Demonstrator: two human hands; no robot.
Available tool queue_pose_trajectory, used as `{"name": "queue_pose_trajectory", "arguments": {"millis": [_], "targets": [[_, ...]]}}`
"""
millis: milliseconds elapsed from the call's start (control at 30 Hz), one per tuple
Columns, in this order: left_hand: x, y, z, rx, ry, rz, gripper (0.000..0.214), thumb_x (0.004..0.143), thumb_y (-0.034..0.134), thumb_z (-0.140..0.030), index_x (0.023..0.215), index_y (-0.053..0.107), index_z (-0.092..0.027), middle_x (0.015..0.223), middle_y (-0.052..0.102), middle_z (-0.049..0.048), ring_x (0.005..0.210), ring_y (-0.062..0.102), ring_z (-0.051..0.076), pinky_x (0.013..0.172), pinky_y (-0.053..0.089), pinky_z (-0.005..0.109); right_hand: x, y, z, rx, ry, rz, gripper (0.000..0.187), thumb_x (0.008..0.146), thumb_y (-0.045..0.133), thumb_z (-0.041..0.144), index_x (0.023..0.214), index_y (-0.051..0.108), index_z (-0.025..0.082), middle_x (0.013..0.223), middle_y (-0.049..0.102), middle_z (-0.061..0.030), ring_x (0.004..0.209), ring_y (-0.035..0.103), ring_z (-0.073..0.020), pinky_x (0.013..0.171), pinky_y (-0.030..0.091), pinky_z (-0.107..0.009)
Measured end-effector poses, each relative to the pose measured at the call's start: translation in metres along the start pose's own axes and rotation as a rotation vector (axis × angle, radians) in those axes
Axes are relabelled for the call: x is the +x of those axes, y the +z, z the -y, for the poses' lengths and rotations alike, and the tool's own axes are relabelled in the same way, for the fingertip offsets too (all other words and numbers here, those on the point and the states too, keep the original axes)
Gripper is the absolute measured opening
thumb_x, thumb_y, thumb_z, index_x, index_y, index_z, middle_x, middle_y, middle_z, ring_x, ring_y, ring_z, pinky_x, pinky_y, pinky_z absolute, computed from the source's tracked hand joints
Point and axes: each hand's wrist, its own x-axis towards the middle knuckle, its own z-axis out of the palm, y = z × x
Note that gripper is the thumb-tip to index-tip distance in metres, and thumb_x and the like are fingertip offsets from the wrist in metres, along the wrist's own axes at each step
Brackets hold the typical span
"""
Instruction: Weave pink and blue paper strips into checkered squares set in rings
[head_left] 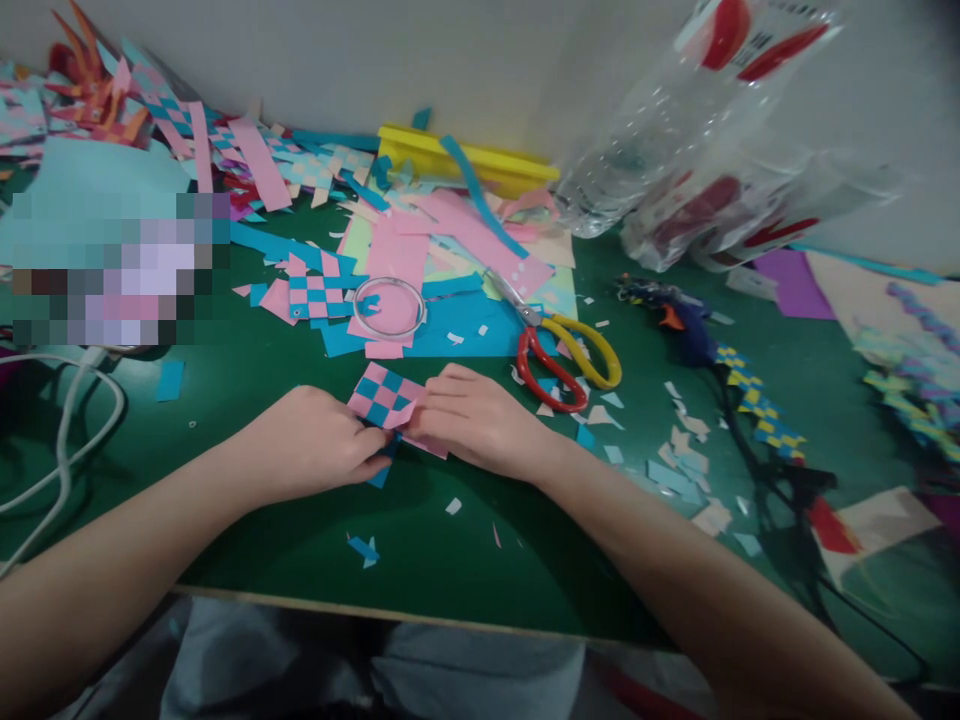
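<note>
Between my hands is a small woven paper piece (380, 393) in a pink and blue check, with loose strip ends below it. My left hand (311, 440) is closed on its left lower side, thumb and forefinger pinching. On the other side my right hand (476, 420) grips the pink strips at the piece's right edge, its fingertips partly hidden. Just beyond lies a clear ring-shaped roll of tape (389, 308). Another checked woven piece (316, 290) rests left of the tape. Scissors (551, 345) with red and yellow handles lie to the right, blades pointing away.
A yellow tray (469, 160) stands against the wall behind stacked coloured paper (397, 240). Clear plastic bags with cups (705, 170) are at back right. A black cord (750, 430) runs along the right; a white cable (64, 450) curls at left. Paper scraps (682, 450) dot the green table.
</note>
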Motion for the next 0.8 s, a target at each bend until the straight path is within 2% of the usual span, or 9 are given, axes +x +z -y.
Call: {"name": "queue_pose_trajectory", "arguments": {"millis": [267, 400, 567, 667, 800], "targets": [[0.0, 0.001, 0.0005, 0.002, -0.002, 0.027, 0.025, 0.09, 0.05, -0.035, 0.077, 0.064, -0.018, 0.056, 0.064, 0.0023, 0.049, 0.058, 0.017, 0.045, 0.031, 0.027, 0.0014, 0.0024, 0.0025, -0.034, 0.01, -0.081, 0.02, 0.095, 0.044, 0.014, 0.083, 0.06, 0.016, 0.079, 0.069, 0.0001, 0.075, 0.053, -0.0125, 0.063, 0.034, -0.027], [-0.0005, 0.0018, 0.0013, -0.012, 0.012, 0.002, 0.025, 0.091, 0.049, -0.035, 0.081, 0.064, -0.017, 0.058, 0.065, 0.0022, 0.049, 0.058, 0.017, 0.046, 0.033, 0.027, 0.001, 0.0011, 0.0037, -0.106, -0.037, -0.067, 0.024, 0.095, 0.042, 0.012, 0.08, 0.06, 0.016, 0.08, 0.07, 0.0006, 0.08, 0.055, -0.0122, 0.064, 0.036, -0.027], [-0.0002, 0.0022, 0.0017, -0.008, 0.002, 0.019, 0.023, 0.089, 0.051, -0.036, 0.08, 0.064, -0.019, 0.06, 0.066, 0.0015, 0.051, 0.061, 0.018, 0.046, 0.033, 0.027, -0.0002, -0.0007, 0.0057, -0.079, -0.066, -0.041, 0.021, 0.095, 0.043, 0.014, 0.085, 0.061, 0.015, 0.085, 0.071, -0.001, 0.085, 0.058, -0.0133, 0.064, 0.037, -0.027], [-0.0002, 0.0022, 0.0013, -0.003, -0.008, 0.021, 0.026, 0.09, 0.049, -0.038, 0.08, 0.065, -0.019, 0.059, 0.065, 0.0015, 0.051, 0.061, 0.018, 0.045, 0.032, 0.027, -0.0001, -0.001, 0.0067, -0.025, -0.03, -0.036, 0.017, 0.093, 0.046, 0.016, 0.086, 0.061, 0.015, 0.085, 0.071, -0.0016, 0.083, 0.059, -0.0134, 0.064, 0.039, -0.026], [-0.0006, 0.0025, 0.001, -0.014, -0.015, -0.005, 0.028, 0.091, 0.047, -0.038, 0.08, 0.065, -0.019, 0.057, 0.063, 0.001, 0.049, 0.058, 0.016, 0.046, 0.031, 0.025, -0.0015, 0.0, 0.0057, 0.049, 0.048, -0.033, 0.021, 0.095, 0.044, 0.02, 0.085, 0.062, 0.017, 0.081, 0.07, -0.0016, 0.076, 0.059, -0.0124, 0.064, 0.041, -0.025]]}}
